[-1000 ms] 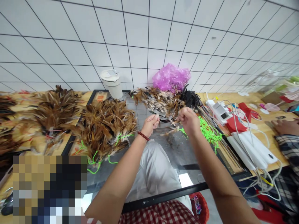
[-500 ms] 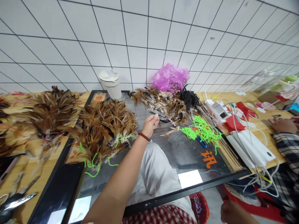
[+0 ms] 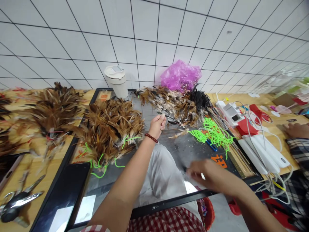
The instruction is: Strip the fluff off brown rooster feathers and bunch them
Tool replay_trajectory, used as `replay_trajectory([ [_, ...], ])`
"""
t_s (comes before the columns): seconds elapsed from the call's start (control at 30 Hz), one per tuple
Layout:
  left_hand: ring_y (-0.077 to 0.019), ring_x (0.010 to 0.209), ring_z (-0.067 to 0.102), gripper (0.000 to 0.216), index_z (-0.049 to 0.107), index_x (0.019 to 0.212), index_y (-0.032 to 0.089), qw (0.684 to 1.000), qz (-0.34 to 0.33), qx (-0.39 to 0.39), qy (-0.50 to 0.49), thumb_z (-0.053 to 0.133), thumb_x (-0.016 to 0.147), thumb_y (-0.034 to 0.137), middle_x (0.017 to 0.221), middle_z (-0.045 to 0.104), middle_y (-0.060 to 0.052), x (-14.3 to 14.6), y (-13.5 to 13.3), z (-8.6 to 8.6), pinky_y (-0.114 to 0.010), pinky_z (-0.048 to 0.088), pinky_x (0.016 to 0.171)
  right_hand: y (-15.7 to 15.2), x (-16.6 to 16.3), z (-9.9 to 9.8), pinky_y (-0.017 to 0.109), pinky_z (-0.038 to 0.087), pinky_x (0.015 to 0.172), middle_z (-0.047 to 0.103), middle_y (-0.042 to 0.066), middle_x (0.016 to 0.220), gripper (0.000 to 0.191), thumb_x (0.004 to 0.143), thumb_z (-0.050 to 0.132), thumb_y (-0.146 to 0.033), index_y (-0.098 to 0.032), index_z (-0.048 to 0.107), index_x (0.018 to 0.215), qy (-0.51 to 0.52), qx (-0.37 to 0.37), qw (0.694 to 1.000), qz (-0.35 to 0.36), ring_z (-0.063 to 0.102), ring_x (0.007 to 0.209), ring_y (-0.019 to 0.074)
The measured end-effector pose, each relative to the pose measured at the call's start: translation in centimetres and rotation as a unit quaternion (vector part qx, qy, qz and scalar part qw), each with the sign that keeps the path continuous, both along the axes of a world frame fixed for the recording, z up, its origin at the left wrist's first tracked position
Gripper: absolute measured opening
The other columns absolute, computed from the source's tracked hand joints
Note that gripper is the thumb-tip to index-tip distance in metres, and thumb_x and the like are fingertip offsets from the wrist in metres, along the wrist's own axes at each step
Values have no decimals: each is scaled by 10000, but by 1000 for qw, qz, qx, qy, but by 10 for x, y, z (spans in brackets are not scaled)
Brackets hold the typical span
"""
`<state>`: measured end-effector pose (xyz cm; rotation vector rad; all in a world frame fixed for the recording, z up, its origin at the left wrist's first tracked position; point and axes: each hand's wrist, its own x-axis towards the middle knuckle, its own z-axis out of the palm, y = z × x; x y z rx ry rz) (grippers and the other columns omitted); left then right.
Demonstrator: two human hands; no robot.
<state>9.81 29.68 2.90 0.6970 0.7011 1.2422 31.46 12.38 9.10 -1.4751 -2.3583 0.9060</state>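
My left hand, a dark red bead bracelet at its wrist, is closed in a pinch above the glass-topped table. A small pale bit shows at its fingertips, too small to name. To its left lies a big heap of brown feathers with bright green ties at its lower edge. Beyond the fingers spreads a looser pile of brown and white feathers. My right hand is over the near right of the glass, smeared by motion. Something dark shows by its fingertips; whether it is held is unclear. Green cords lie beyond it.
A white lidded cup and a pink plastic bag stand by the tiled wall. Scissors and a black phone lie at left. A power strip with cables is at right, near another person's hand.
My right hand has come up from below the table's near edge to over the glass. My left hand stays pinched in nearly the same place. The view has shifted slightly.
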Motion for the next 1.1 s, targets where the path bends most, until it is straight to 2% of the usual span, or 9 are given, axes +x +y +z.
replay_trajectory([
  [0.07,-14,373,257,351,519,677,139,1000,-2,5,3,695,720,439,467,354,76,0,0,0,-150,182,367,53,-26,8,305,485,688,691,61,870,230,841,499,-222,-262,683,973,-77,86,993,12,633,757,195],
  [0.13,-15,374,259,350,518,678,138,1000,1,4,5,689,726,440,466,354,75,-1,-1,0,-150,184,370,96,-44,1,300,463,706,688,72,909,307,794,568,-181,-236,641,1087,-133,105,986,2,630,807,209],
  [0.3,-18,378,272,353,512,689,140,1000,7,0,2,679,737,448,478,361,74,-1,0,1,-154,181,373,153,-63,-22,275,411,624,654,40,696,117,791,548,-149,-203,651,782,-157,75,983,55,596,656,191],
  [0.4,-20,381,275,347,507,698,145,1000,16,-3,2,670,745,447,483,369,74,1,1,1,-154,189,375,166,-71,-18,277,423,664,647,46,767,138,845,466,-169,-199,600,851,-8,191,981,-29,590,704,182],
  [0.53,-31,404,330,355,488,691,153,1000,30,-2,-3,663,748,457,505,414,61,2,3,-1,-159,235,390,176,-79,-12,294,427,814,628,91,973,167,901,395,-217,-192,561,905,166,333,924,-86,578,930,187],
  [0.67,-39,429,376,351,486,704,153,999,47,-8,-26,669,747,449,539,448,49,1,4,-2,-166,282,411,182,-71,-14,259,412,699,636,41,817,109,844,517,-216,-194,623,833,78,249,965,4,571,758,158],
  [0.77,-34,425,367,343,473,710,158,997,51,-16,-50,668,755,437,542,437,53,-1,6,-1,-163,276,414,184,-61,-16,231,372,614,638,15,759,88,787,602,-234,-192,660,838,4,189,982,-5,553,665,131],
  [0.9,-31,423,355,330,461,707,159,996,52,-29,-70,666,767,411,537,425,55,-3,6,-1,-156,269,414,185,-60,-24,237,356,577,651,18,728,310,745,673,-349,-209,656,1021,-90,163,982,-42,570,647,157],
  [1.1,-33,424,362,309,464,712,157,995,55,-27,-80,655,782,391,538,430,53,-4,5,-1,-155,275,416,183,-71,-35,248,422,699,678,59,964,431,824,537,-200,-273,550,1249,-177,183,967,-8,620,866,195],
])
